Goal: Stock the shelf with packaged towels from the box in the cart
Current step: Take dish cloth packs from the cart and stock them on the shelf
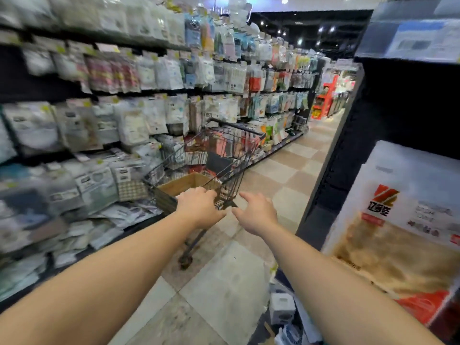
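The left hand point(199, 207) reaches forward, fingers curled over the cart point(224, 155) rim; the box point(184, 185) sits just beyond it. The right hand point(256, 212) hovers beside it, fingers spread, holding nothing.

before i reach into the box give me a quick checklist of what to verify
1. Cart within arm's reach: ok, both hands are at its near end.
2. Left hand free to grab: not ok, its fingers curl over the cart's near rim.
3. Right hand free: ok, fingers spread, holding nothing.
4. Box open on top: ok, its cardboard inside shows.
5. Packaged towels left in the box: cannot tell, the contents are hidden from this angle.
6. Free space on the shelf at left: cannot tell, the picture is blurred and the rows look full.
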Motion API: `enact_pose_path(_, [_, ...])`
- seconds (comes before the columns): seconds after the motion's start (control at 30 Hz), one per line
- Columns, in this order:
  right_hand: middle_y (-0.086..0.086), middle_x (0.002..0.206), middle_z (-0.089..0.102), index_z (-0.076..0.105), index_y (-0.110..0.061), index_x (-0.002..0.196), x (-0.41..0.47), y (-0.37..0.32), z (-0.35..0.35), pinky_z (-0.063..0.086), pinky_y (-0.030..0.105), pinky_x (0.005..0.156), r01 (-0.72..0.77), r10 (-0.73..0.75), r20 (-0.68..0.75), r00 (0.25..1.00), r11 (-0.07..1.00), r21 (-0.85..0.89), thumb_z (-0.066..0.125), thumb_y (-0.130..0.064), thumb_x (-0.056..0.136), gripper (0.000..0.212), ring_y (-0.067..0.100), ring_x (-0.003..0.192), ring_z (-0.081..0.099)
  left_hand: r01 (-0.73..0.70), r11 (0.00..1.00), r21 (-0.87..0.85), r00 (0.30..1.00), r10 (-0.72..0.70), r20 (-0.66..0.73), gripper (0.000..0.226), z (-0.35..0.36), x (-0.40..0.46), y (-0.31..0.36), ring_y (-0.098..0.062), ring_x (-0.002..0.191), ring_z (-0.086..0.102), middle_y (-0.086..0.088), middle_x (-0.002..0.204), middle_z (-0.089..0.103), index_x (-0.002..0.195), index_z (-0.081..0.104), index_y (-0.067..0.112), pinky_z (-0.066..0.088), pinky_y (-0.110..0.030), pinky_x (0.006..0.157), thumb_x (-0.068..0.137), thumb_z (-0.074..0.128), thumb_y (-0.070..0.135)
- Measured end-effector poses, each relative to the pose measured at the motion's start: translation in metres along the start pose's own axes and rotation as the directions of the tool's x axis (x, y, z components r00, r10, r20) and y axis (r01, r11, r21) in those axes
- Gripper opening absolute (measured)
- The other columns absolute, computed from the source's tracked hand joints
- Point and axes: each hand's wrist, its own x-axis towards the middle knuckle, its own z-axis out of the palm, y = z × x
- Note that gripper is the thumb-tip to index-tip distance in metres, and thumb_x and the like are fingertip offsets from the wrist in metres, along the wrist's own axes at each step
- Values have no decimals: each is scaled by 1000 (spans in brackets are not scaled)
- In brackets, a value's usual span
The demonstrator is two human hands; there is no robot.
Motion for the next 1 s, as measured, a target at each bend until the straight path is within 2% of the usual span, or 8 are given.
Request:
enact_pose_path(0.1, [5, 143, 50, 46, -32, 145, 24, -37, 32, 39, 42, 108, 27, -27, 93, 995, 1000, -2, 56, -49, 91, 57, 31, 132, 42, 89, 996, 15, 996, -89, 31, 76, 1, 8, -49, -29, 130, 48, -7, 141, 52, 143, 47, 26, 41, -44, 107, 85, 47, 75])
enact_pose_path(0.27, [5, 143, 50, 46, -30, 145, 68, -96, 74, 42, 44, 108, 82, -83, 165, 983, 997, 12, 58, -49, 91, 58, 31, 132, 43, 179, 984, 16, 981, -180, 75, 72, 4, 35, -127, -30, 133, 44, -7, 143, 49, 144, 45, 28, 36, -45, 110, 87, 48, 71])
enact_pose_path(0.57, [5, 144, 49, 43, -30, 147, 145, -177, 130, 43, 41, 103, 114, -111, 226, 968, 993, 2, 54, -47, 95, 56, 30, 132, 44, 213, 977, -25, 975, -211, 72, 71, 2, 93, -234, -28, 136, 40, -5, 145, 47, 146, 42, 29, 31, -45, 113, 88, 48, 70])
enact_pose_path(0.77, [4, 146, 48, 43, -27, 147, 182, -199, 160, 40, 43, 109, 93, -94, 260, 961, 996, 16, 56, -45, 95, 56, 31, 137, 37, 238, 971, -31, 967, -234, 100, 72, 14, 130, -277, -29, 134, 43, -6, 143, 49, 144, 45, 30, 33, -45, 111, 86, 49, 73])
enact_pose_path(1.0, [4, 145, 49, 45, -29, 145, 243, -190, 180, 42, 45, 108, 65, -56, 277, 959, 998, -22, 55, -45, 94, 55, 29, 135, 39, 235, 972, -29, 962, -228, 147, 70, 33, 187, -287, -30, 135, 41, -6, 145, 47, 145, 43, 28, 31, -47, 112, 88, 48, 69])
